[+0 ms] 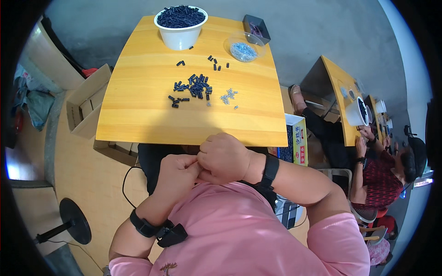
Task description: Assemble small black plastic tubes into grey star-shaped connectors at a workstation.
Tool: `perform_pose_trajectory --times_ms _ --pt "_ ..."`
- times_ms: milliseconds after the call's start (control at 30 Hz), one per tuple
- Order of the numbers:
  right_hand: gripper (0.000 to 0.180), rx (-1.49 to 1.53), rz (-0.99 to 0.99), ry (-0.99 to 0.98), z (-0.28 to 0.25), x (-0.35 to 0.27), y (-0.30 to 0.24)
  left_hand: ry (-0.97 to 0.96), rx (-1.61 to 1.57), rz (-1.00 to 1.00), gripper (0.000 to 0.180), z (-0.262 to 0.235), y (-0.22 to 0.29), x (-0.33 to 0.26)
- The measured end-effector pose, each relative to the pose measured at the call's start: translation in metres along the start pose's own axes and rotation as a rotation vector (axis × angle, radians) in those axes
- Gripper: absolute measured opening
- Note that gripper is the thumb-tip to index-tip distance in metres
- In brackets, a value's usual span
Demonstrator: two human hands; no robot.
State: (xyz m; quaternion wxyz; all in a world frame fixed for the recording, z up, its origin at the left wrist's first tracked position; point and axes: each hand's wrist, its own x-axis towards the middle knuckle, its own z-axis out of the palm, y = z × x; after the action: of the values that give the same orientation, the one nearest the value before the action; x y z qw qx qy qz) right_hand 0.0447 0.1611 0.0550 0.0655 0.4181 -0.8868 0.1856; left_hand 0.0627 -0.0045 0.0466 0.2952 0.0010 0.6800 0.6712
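Observation:
My left hand and my right hand meet in front of my chest, just off the near edge of the wooden table. Both are closed, fingertips pressed together. Whatever they pinch is hidden by the fingers. Beyond them on the tabletop lies a loose pile of small black cylindrical pieces, with several strays around it. To its right is a little heap of small silvery metal parts. A black band circles each of my wrists.
A white tub full of black pieces stands at the table's far side. Right of it are a clear bowl of silvery parts and a black tray. An open carton sits below right. Another person works at a neighbouring table.

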Motion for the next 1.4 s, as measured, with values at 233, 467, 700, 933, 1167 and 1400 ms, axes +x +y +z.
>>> perform_pose_trajectory --times_ms 233,467,700,933,1167,1400 --pt "0.031 -0.089 0.135 -0.281 -0.013 0.016 -0.004 -0.016 -0.104 -0.005 0.02 -0.004 -0.002 0.006" --pt "0.024 0.061 0.226 -0.107 -0.009 0.015 0.001 0.163 -0.432 -0.137 0.025 -0.049 -0.026 0.0" --pt "0.026 0.225 0.162 0.09 0.012 0.037 -0.004 0.252 -0.54 -0.104 0.027 -0.059 -0.03 -0.001" --pt "0.021 0.091 0.077 -0.005 0.018 0.046 0.0 0.103 -0.511 -0.09 0.028 -0.049 -0.032 0.012" --pt "0.021 0.1 0.141 -0.033 0.018 0.037 0.001 0.092 -0.737 -0.152 0.035 -0.044 -0.029 0.014" --pt "0.017 0.187 0.166 0.046 0.021 0.034 -0.002 0.066 -0.622 -0.091 0.025 -0.04 -0.032 0.014"
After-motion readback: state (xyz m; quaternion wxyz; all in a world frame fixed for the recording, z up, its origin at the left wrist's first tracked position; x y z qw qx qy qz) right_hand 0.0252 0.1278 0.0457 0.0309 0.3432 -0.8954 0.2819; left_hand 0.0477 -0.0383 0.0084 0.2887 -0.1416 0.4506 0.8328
